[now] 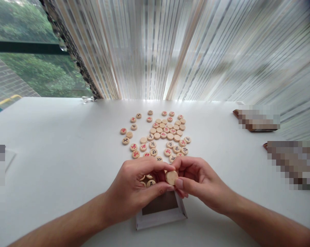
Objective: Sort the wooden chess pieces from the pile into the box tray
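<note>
A round wooden Chinese chess piece [171,178] is pinched between my two hands, its blank side facing me. My left hand [134,187] closes on it from the left with thumb and fingertips. From the other side, the thumb and index finger of my right hand [200,183] grip its edge. Below them lies a shallow white box [162,222] with a brown inside, partly hidden by my hands. Several lettered pieces [151,184] show inside the curve of my left hand, low over or in the box. What lies behind my fingers is hidden.
Many more Chinese chess pieces [166,129] spread over the white table [67,154] beyond my hands, some marked red or black, some blank side up. Two blurred-out brown-edged items [263,129] lie at the right. Striped curtains [144,51] hang behind the table, beside a window.
</note>
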Demonstrator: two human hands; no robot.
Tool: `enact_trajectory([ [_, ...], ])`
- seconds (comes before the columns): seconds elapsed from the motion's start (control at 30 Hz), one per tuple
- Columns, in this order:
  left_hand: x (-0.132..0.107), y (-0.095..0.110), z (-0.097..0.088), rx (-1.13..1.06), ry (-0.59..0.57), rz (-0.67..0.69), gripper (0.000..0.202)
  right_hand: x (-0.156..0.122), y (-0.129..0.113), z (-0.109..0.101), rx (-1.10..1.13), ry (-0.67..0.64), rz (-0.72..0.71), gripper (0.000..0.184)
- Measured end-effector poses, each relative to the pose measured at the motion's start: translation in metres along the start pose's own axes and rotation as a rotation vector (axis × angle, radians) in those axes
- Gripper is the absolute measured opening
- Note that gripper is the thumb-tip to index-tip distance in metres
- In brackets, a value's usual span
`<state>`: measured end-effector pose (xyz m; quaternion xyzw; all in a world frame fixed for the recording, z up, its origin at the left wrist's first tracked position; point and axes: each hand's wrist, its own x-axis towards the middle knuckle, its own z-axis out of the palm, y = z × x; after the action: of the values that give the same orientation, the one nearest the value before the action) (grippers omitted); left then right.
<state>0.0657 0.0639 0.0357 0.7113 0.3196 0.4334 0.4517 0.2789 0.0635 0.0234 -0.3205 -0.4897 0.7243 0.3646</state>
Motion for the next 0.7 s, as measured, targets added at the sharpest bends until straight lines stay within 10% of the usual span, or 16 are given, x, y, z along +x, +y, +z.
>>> enact_trajectory([
  [0.7, -0.0022, -0.0029, 0.0015, -0.056, 0.047, 0.011, 0.025, -0.0015, -0.0015, -0.0011, -0.01, 0.0, -0.078, 0.014],
])
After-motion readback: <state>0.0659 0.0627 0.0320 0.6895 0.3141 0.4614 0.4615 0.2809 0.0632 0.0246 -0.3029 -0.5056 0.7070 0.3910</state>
